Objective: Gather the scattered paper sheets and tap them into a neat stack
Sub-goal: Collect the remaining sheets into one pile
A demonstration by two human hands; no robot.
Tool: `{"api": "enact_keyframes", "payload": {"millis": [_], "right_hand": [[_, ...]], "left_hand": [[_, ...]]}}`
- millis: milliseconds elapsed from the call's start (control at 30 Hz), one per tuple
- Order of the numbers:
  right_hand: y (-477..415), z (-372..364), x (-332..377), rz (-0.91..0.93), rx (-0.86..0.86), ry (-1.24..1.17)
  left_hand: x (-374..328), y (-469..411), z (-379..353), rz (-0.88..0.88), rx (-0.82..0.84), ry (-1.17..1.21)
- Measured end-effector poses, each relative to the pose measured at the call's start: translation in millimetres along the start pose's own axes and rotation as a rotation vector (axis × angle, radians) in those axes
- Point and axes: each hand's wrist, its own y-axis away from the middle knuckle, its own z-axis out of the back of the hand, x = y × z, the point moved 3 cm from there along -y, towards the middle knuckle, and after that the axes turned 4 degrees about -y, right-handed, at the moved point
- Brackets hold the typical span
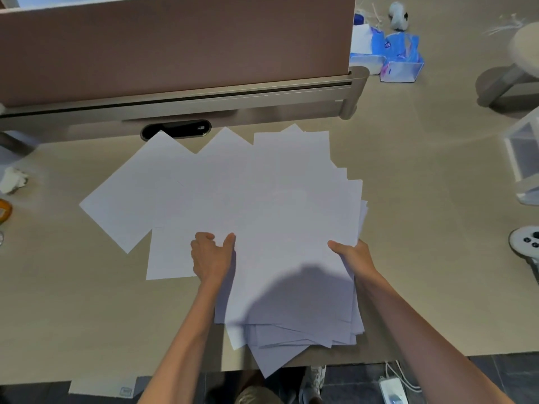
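Observation:
Several white paper sheets (233,182) lie fanned across the beige desk (58,301), overlapping at odd angles. A rough, uneven pile of sheets (291,287) sits in front of me, and some of its corners stick out over the desk's near edge. My left hand (211,258) grips the pile's left edge, thumb on top and fingers curled. My right hand (354,256) holds the pile's right edge, thumb on top and fingers hidden beneath the paper.
A brown divider panel (175,45) on a metal rail runs along the back. Blue tissue packs (393,56) lie at the back right, a clear box (525,158) and a white controller (525,240) at the right edge, and crumpled paper (13,179) at the left.

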Motion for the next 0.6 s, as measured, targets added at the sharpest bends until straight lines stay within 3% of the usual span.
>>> {"api": "enact_keyframes", "payload": {"millis": [233, 433, 600], "right_hand": [[1.6, 0.9, 0.9, -0.024, 0.017, -0.064], [9.5, 4.8, 1.5, -0.106, 0.072, -0.091], [14.5, 1.9, 3.2, -0.021, 0.109, -0.034]], "left_hand": [[-2.6, 1.9, -3.2, 0.1, 0.135, 0.011], [-12.1, 11.0, -16.2, -0.022, 0.242, -0.01], [-13.5, 21.1, -23.3, -0.1, 0.23, -0.018]]}}
